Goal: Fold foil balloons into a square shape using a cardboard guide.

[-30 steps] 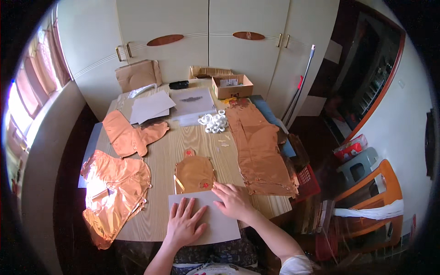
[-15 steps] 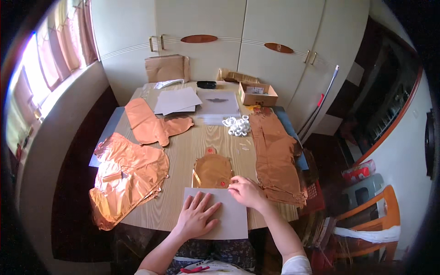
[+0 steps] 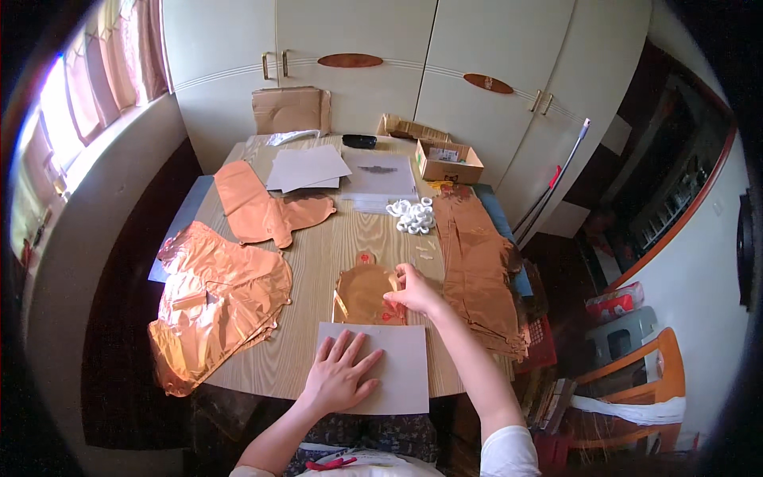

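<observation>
Right hand (image 3: 413,292) seemingly touching foil balloon (image 3: 363,292).

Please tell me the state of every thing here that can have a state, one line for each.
Left hand: flat on the grey card.
Right hand: fingers on the small foil balloon.
Small foil balloon: deflated, flat.
Large foil balloons: deflated, crumpled.
Cardboard box: open.
Cupboard doors: closed.
</observation>
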`<act>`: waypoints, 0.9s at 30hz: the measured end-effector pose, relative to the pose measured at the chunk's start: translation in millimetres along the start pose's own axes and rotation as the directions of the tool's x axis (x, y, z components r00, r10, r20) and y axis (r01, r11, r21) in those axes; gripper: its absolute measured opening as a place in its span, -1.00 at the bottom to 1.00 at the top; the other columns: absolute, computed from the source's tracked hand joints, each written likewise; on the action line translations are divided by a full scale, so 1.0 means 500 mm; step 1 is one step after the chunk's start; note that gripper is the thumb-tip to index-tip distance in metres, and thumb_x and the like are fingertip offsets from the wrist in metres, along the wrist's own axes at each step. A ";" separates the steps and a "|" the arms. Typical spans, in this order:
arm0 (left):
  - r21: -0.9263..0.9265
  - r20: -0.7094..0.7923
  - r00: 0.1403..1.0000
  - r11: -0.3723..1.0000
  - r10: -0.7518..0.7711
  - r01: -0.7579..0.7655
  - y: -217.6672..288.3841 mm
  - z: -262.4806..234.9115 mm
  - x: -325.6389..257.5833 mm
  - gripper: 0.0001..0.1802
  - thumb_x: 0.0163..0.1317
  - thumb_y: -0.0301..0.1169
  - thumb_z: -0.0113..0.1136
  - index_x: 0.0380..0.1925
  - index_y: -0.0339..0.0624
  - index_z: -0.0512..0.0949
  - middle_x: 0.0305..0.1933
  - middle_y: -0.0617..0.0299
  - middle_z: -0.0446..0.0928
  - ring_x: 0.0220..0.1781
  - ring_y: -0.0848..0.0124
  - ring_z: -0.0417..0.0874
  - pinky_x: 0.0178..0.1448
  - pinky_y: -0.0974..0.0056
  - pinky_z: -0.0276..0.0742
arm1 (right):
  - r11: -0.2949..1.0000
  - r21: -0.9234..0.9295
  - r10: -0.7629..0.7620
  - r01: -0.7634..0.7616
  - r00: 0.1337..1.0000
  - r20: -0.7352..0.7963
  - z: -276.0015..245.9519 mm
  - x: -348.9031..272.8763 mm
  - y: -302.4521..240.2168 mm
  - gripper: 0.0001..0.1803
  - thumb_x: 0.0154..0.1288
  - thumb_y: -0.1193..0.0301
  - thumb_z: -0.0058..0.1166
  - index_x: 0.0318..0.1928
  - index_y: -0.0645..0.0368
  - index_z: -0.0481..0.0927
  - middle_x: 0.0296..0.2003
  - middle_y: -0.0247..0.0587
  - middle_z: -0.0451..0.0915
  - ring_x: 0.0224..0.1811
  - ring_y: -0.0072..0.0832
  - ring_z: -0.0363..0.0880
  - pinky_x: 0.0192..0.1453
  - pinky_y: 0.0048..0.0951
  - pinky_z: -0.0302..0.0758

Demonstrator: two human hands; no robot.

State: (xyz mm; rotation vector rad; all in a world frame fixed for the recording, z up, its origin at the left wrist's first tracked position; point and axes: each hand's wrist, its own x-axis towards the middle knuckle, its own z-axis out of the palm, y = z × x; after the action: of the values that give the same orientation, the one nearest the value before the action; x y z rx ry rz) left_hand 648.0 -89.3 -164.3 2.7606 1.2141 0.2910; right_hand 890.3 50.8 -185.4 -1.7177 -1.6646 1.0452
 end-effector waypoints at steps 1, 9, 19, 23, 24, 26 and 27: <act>-0.003 0.000 1.000 1.000 0.001 -0.001 0.002 0.000 0.001 -0.40 0.31 0.12 -0.12 0.35 0.34 0.30 0.44 0.05 0.20 0.49 -0.02 0.11 0.49 -0.18 -0.05 | 0.998 0.061 0.025 -0.027 0.999 0.031 0.000 0.012 0.014 -0.15 -0.06 0.24 0.42 0.21 0.27 0.29 0.07 0.19 0.46 0.13 -0.09 0.48 0.19 -0.23 0.44; 0.000 0.010 1.000 1.000 -0.003 0.003 -0.001 -0.004 0.002 -0.39 0.32 0.13 -0.14 0.35 0.33 0.29 0.45 0.05 0.20 0.49 -0.02 0.11 0.48 -0.18 -0.04 | 0.981 -0.194 0.036 -0.011 0.991 0.126 -0.017 0.011 -0.025 -0.46 0.02 0.22 0.36 -0.08 0.36 0.54 -0.25 -0.01 0.67 -0.17 -0.34 0.65 -0.06 -0.36 0.53; -0.013 0.011 1.000 1.000 -0.002 0.003 -0.001 0.001 0.003 -0.38 0.31 0.16 -0.14 0.36 0.33 0.28 0.46 0.05 0.17 0.50 -0.02 0.10 0.49 -0.18 -0.06 | 0.983 0.184 -0.045 0.022 0.992 0.118 0.001 -0.063 -0.018 -0.46 0.11 0.15 0.31 -0.06 0.33 0.53 -0.21 -0.08 0.66 -0.20 -0.37 0.64 -0.09 -0.33 0.54; -0.020 0.016 1.000 1.000 -0.010 0.010 -0.002 -0.001 0.001 -0.37 0.30 0.16 -0.12 0.35 0.33 0.29 0.46 0.04 0.16 0.50 -0.03 0.08 0.50 -0.17 -0.08 | 0.985 0.048 -0.167 0.166 0.985 0.032 0.005 -0.089 -0.012 -0.36 0.02 0.20 0.39 0.00 0.38 0.45 -0.20 -0.07 0.64 -0.22 -0.31 0.63 -0.09 -0.29 0.55; -0.019 0.015 1.000 1.000 -0.013 0.013 -0.002 -0.002 0.000 -0.37 0.30 0.16 -0.12 0.35 0.33 0.29 0.46 0.04 0.17 0.50 -0.03 0.08 0.50 -0.17 -0.08 | 0.990 0.011 -0.142 0.142 0.989 0.048 0.003 -0.092 -0.018 -0.36 -0.01 0.22 0.40 -0.02 0.38 0.45 -0.21 -0.05 0.63 -0.21 -0.28 0.63 -0.09 -0.28 0.55; -0.019 0.013 1.000 1.000 -0.010 0.010 -0.001 -0.001 0.001 -0.37 0.30 0.16 -0.11 0.35 0.33 0.29 0.46 0.04 0.17 0.50 -0.03 0.08 0.50 -0.17 -0.08 | 0.993 -0.064 -0.090 0.095 0.993 0.073 -0.001 -0.094 -0.032 -0.37 -0.08 0.26 0.43 -0.06 0.39 0.46 -0.23 -0.02 0.63 -0.20 -0.24 0.63 -0.10 -0.27 0.55; -0.019 0.011 1.000 1.000 -0.007 0.007 -0.001 0.000 0.003 -0.37 0.30 0.16 -0.11 0.35 0.33 0.29 0.46 0.04 0.17 0.50 -0.03 0.08 0.50 -0.17 -0.08 | 0.988 -0.110 -0.101 0.104 0.994 0.034 0.006 -0.093 -0.027 -0.41 -0.10 0.33 0.43 -0.08 0.36 0.46 -0.26 0.00 0.62 -0.20 -0.21 0.64 -0.11 -0.26 0.55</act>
State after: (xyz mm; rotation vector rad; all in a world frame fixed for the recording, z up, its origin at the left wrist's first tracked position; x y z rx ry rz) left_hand 648.7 -88.1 -164.0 2.7375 1.2118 0.2846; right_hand 882.9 5.9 -168.4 -1.6734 -1.8401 0.9486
